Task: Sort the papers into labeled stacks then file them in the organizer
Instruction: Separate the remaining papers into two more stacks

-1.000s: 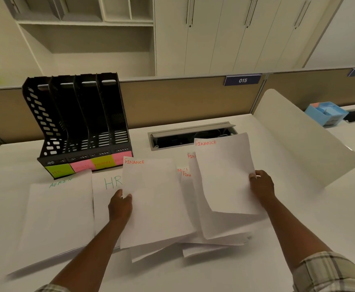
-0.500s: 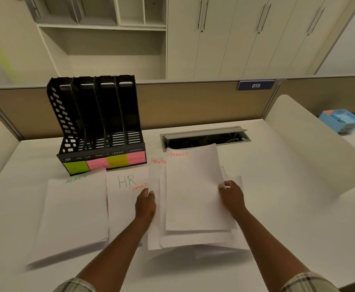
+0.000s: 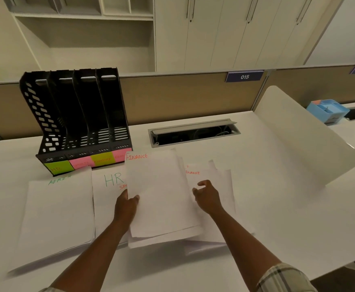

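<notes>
Left hand (image 3: 127, 204) grip pinching white FINANCE-headed paper sheets (image 3: 159, 194); right hand (image 3: 207, 196) loosely curled, empty. Risk: one-sided hold, sheets fanning onto HR-marked sheet (image 3: 106, 192) left of grip.

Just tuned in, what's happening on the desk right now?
A person is sorting papers. The left hand grips the edge of a small bundle topped by a sheet marked FINANCE; the right hand hovers open beside it, holding nothing. Sheets marked ADMIN and HR lie to the left. No papers show in the black organizer.
</notes>
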{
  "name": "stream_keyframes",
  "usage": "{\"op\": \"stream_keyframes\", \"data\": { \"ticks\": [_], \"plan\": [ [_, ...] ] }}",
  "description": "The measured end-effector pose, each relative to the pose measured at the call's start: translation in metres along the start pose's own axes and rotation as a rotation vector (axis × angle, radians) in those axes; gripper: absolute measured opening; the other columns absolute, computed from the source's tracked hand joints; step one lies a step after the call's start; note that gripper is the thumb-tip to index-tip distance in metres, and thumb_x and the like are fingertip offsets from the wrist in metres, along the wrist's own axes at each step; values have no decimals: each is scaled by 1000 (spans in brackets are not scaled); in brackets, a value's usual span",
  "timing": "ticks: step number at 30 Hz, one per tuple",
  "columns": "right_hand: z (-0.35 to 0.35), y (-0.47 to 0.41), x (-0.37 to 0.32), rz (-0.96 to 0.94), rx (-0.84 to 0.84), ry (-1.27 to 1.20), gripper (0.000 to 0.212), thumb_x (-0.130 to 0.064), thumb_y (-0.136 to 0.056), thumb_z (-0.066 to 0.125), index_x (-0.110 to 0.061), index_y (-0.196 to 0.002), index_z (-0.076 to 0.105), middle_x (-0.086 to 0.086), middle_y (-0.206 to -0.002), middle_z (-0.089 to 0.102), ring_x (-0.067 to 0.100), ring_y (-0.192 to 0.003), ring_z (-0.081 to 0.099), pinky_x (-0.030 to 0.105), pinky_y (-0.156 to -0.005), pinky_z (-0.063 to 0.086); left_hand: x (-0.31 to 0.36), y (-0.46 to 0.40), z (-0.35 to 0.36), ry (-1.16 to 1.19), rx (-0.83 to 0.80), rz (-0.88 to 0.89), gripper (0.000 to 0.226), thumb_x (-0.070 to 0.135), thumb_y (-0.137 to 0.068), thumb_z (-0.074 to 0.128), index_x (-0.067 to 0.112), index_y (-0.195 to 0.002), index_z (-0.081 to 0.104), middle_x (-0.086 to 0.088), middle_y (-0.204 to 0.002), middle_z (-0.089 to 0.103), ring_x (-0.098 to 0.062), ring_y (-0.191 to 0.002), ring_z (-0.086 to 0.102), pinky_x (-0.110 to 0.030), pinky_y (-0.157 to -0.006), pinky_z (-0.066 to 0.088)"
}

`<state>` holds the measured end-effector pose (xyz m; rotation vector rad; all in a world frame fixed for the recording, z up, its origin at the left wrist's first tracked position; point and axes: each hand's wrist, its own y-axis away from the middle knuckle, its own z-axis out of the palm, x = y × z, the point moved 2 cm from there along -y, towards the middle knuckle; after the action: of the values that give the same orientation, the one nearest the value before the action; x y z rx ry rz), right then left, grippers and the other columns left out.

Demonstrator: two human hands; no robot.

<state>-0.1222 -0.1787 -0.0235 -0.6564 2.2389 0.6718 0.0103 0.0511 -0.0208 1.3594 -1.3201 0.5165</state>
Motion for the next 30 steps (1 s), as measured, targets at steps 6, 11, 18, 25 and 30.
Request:
{"op": "stream_keyframes", "data": {
  "ticks": [6,11,18,25,30],
  "plan": [
    [-40,-19,45,309,271,473,60,-47,-85,60,-7,-125,40,17,-124,49,36,-114,51,42,-93,42,-6,-7,-14,-49,54,-23,41,6,-93,48,7,-134,47,-16,-133,55,-37,-117,52,-45,-100,44],
    [-63,-39,71,333,303,392,35,-35,-89,56,-12,-114,58,14,-119,53,35,-111,52,43,-95,38,-11,-10,-18,-64,88,-30,40,6,-94,49,7,-134,47,-17,-135,53,-38,-119,51,-46,-102,42],
    [-103,-43,62,134,462,-21,6,-20,-96,44,-18,-98,49,16,-93,66,34,-85,61,34,-72,43,-12,-10,-25,-71,105,-42,40,6,-93,48,6,-132,49,-17,-132,55,-39,-117,52,-43,-98,42],
    [-133,-54,29,-28,418,3,20,-22,-98,43,-16,-114,53,12,-104,67,31,-92,60,31,-73,39,-13,-6,-30,-83,96,-50,39,8,-93,48,6,-132,48,-18,-133,55,-40,-117,52,-45,-100,43],
    [-101,-45,-8,-120,299,5,21,-21,-97,47,-12,-113,56,11,-102,68,31,-95,62,27,-73,36,-10,2,-28,-66,56,-44,39,9,-94,47,8,-133,48,-17,-133,55,-39,-117,52,-47,-102,43]
  ]
}}
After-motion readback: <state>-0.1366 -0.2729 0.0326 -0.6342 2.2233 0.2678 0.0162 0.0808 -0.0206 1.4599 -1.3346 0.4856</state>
